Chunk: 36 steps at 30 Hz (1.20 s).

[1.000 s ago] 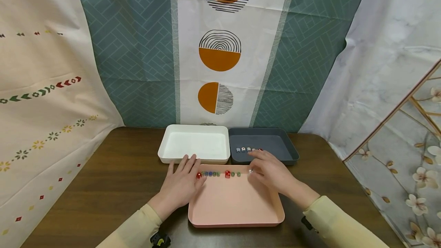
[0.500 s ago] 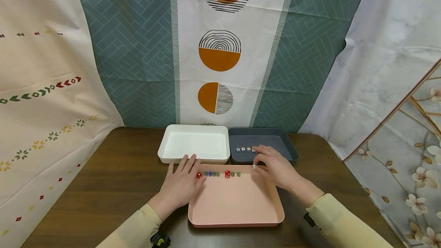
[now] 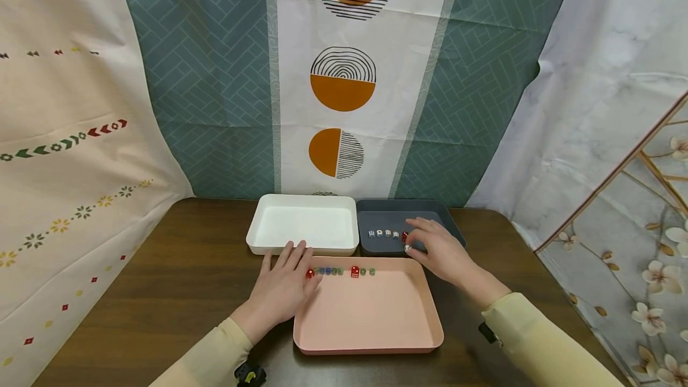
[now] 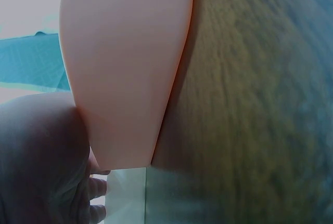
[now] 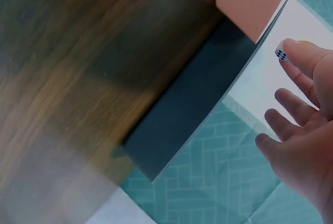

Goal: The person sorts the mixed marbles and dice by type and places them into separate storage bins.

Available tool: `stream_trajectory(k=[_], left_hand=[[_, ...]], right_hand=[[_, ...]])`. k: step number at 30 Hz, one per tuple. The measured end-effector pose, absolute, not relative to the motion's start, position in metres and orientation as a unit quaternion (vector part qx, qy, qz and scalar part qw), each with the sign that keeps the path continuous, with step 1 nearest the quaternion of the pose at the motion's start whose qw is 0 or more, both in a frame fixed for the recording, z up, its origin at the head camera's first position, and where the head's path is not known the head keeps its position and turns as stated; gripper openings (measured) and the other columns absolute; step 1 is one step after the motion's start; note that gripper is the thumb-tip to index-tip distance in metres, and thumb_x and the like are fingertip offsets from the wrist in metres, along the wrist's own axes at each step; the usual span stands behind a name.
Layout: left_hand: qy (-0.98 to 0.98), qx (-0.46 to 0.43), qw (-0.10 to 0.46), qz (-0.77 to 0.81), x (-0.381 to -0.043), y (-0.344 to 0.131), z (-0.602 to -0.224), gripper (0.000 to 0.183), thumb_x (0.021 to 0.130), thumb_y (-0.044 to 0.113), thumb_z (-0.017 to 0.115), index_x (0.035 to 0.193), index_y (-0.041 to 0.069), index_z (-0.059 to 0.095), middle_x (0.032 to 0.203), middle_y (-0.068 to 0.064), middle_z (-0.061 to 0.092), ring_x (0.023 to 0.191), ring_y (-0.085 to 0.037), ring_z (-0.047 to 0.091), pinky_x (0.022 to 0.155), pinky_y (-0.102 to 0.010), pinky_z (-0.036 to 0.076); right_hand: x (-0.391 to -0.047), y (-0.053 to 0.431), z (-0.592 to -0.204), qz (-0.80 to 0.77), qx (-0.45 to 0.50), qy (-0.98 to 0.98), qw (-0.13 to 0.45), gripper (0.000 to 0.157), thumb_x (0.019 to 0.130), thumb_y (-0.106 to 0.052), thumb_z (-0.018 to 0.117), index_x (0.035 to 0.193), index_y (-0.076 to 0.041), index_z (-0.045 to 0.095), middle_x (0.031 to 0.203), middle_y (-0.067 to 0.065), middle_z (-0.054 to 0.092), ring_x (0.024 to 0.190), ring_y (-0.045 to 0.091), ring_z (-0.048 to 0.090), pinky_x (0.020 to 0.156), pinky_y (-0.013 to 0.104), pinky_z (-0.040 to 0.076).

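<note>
Between thumb and index finger, my right hand [image 3: 442, 253] pinches a small white die [image 5: 281, 53] with blue pips, over the near edge of the dark grey tray [image 3: 457, 242]. In that tray lie a row of white dice [image 3: 380, 233] and a red die [image 3: 405, 236] at its right end, partly behind the fingers. My left hand [image 3: 283, 285] rests with spread, straight fingers on the left rim of the pink tray [image 3: 371, 315]. Along the pink tray's far side are a larger red die [image 3: 355, 272], another red die [image 3: 310, 273] by the left thumb, and small green and blue glassy pieces [image 3: 328, 271].
A white tray [image 3: 303, 220] stands left of the dark grey one, both behind the pink tray. All three sit on a brown wooden table [image 3: 177, 279]. Patterned cloths [image 3: 226, 76] hang behind and at the sides.
My right hand has carried the white die from the pink tray's far right, up and rightward to the dark grey tray's near edge. The left hand has stayed still.
</note>
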State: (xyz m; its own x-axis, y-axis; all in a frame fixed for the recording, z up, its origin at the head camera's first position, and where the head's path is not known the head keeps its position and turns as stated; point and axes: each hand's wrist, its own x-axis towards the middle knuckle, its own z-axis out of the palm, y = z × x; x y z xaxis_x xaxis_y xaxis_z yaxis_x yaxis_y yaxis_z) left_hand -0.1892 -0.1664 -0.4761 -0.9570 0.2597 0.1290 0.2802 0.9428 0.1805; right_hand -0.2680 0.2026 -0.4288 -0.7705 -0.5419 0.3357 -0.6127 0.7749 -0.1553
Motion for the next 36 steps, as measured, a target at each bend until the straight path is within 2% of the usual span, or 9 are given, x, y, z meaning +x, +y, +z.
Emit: stream_trajectory(k=[7, 13, 22, 36], left_hand=[[-0.984, -0.136, 0.05, -0.099, -0.19, -0.167, -0.477, 0.071, 0.115, 0.052, 0.052, 0.168, 0.005, 0.045, 0.177, -0.017, 0.036, 0.165, -0.042, 0.026, 0.127, -0.075, 0.018], [-0.985, -0.135, 0.048, -0.097, -0.191, -0.167, -0.478, 0.073, 0.115, 0.054, 0.051, 0.169, 0.005, 0.045, 0.177, -0.017, 0.035, 0.166, -0.041, 0.026, 0.127, -0.075, 0.017], [-0.985, -0.134, 0.05, -0.099, -0.192, -0.166, -0.479, 0.073, 0.115, 0.055, 0.052, 0.169, 0.006, 0.045, 0.177, -0.017, 0.036, 0.165, -0.041, 0.026, 0.127, -0.075, 0.017], [-0.984, -0.135, 0.051, -0.1, -0.191, -0.166, -0.479, 0.071, 0.115, 0.052, 0.053, 0.169, 0.006, 0.045, 0.177, -0.016, 0.036, 0.166, -0.041, 0.025, 0.127, -0.075, 0.017]], right_hand=[[-0.277, 0.211, -0.429, 0.117, 0.303, -0.934, 0.146, 0.013, 0.095, -0.013, 0.089, 0.098, -0.017, 0.077, 0.154, 0.024, 0.062, 0.147, 0.049, 0.053, 0.124, 0.066, 0.034], [-0.285, 0.215, -0.43, 0.117, 0.284, -0.942, 0.135, 0.012, 0.096, -0.014, 0.089, 0.102, -0.014, 0.079, 0.156, 0.023, 0.061, 0.147, 0.049, 0.052, 0.12, 0.066, 0.041], [-0.301, 0.221, -0.433, 0.108, 0.267, -0.948, 0.137, 0.011, 0.098, -0.013, 0.087, 0.103, -0.011, 0.078, 0.151, 0.025, 0.063, 0.141, 0.049, 0.058, 0.114, 0.064, 0.048], [-0.319, 0.221, -0.438, 0.102, 0.239, -0.959, 0.112, 0.01, 0.099, -0.014, 0.085, 0.103, -0.009, 0.077, 0.15, 0.027, 0.064, 0.141, 0.048, 0.058, 0.118, 0.062, 0.045]])
